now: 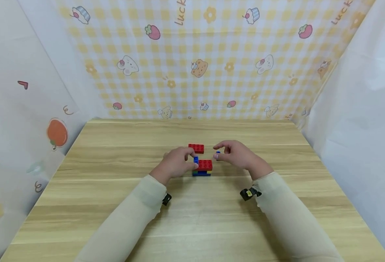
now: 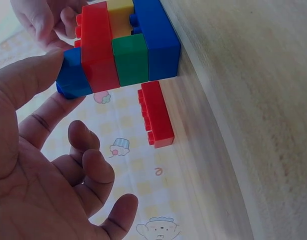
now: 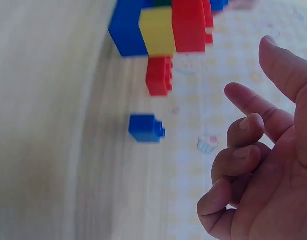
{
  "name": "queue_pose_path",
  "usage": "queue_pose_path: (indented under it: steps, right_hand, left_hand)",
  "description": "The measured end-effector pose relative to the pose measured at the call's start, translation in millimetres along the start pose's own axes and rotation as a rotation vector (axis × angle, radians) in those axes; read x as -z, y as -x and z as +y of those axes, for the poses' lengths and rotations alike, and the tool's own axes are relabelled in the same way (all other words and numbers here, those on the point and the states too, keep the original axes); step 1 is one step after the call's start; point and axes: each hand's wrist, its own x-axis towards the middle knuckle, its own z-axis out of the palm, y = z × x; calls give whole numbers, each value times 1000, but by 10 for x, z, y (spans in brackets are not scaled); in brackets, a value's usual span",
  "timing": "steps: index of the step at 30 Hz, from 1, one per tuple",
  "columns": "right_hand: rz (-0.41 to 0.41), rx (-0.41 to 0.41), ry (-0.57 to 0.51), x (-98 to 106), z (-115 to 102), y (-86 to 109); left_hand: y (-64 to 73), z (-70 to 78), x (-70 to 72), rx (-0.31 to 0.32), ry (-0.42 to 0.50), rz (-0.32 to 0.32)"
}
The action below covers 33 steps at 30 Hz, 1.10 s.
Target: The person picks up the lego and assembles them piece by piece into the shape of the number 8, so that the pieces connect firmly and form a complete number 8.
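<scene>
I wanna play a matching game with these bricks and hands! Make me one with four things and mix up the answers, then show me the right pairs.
Things:
1. left hand
2. right hand
3. loose red brick
4. long blue brick

Where or how:
A. at the bottom of the stack
B. empty-handed
C. on the table, beyond the stack
D. pinching a small blue brick

Right pairs: 1-D, 2-B, 3-C, 4-A

The brick stack (image 1: 205,165) is coloured blue, green, yellow and red; the long loose brick (image 1: 196,148) is coloured red, the small loose brick (image 3: 142,128) blue. The bench (image 1: 199,218) is streaked with tan wood grain, the back cloth (image 1: 221,45) checked yellow and white.
</scene>
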Motion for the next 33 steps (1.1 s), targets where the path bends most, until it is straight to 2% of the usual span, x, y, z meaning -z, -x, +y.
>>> queue_pose_path:
  steps: [8,15,19,27,33]
  right_hand:
    - [46,-58,47,135,134,-123]
    - [47,-102,68,183,219,-228]
    - [34,-128,101,161,276,-295]
    - [-41,-188,126,41,323,-356]
    - [-58,-193,131,-12,316,-355]
  left_hand:
    - [18,11,-2,7,-7,3]
    - [17,22,5,11,-3,1]
    - [11,21,9,14,-3,3]
    - [-4,9,7,14,-9,-1]
    - [-4,12,13,12,-10,-6]
